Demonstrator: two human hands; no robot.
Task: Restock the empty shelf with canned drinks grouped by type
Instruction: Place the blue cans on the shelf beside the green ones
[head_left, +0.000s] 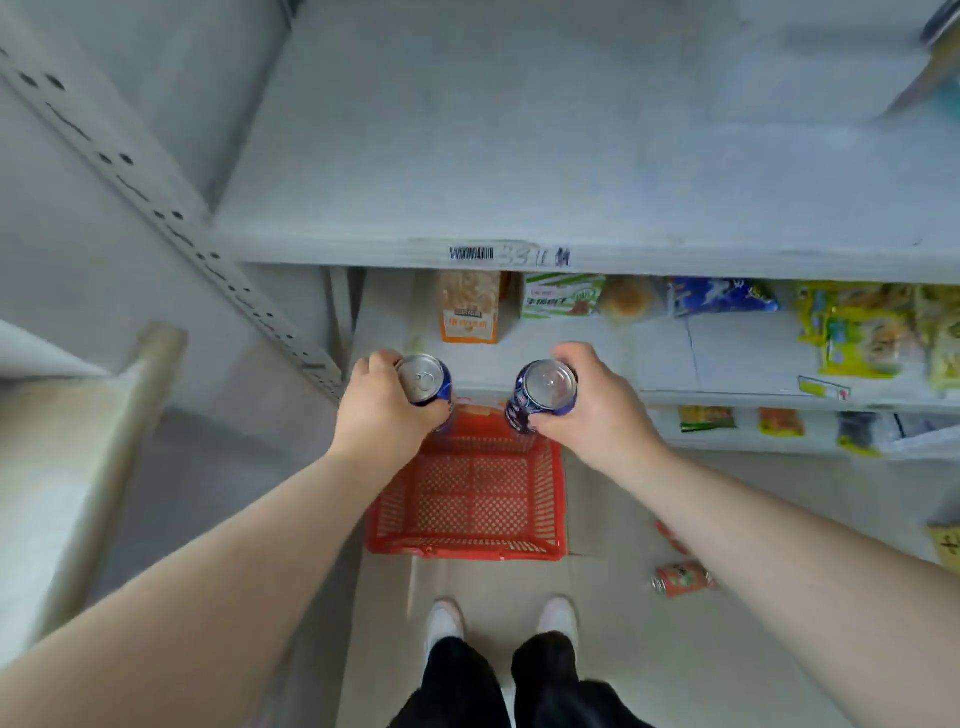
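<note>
- A blue drinks can with a silver pull-tab top (423, 382) was gripped in the left hand (382, 410), fingers curled round its side. It was held upright above the far rim of a red plastic lattice basket (462, 548) set on the floor.
- A second blue can (545, 392) was clasped in the right hand (597, 410), thumb and fingers wrapped round its body. It was tilted a little toward the first (no tab could be made out on the end turned to the camera).
- The two cans were held near each other but apart, below the front lip of the pale grey metal shelf (519, 156), where a barcode label (471, 253) was stuck.
- On the lower shelf beyond the hands, an orange-and-white snack packet (469, 306), a green-and-white packet (563, 295) and a cluster of yellow-green packets (862, 332) were ranged in a row.
- An orange-red can (683, 577) was seen lying on its side on the pale floor, to the right of the basket and apart from it.
- A pair of white shoes (444, 621) and black trouser legs (457, 686) were framed at the bottom, near the basket's closer rim.
</note>
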